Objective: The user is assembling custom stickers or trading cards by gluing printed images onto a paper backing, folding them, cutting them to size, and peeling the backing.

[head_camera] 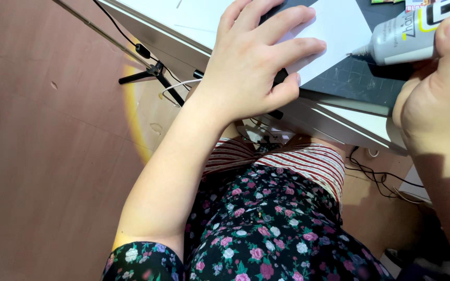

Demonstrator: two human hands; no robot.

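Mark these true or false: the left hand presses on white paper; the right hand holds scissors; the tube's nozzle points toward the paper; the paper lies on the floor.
1. The left hand presses flat on the white paper: true.
2. The right hand holds scissors: false, it holds a grey glue tube.
3. The tube's nozzle points toward the paper: true.
4. The paper lies on the floor: false, it lies on a dark cutting mat on the desk.

A grey plastic glue tube (404,36) lies at the top right — its label white with black and yellow — nozzle pointing left.
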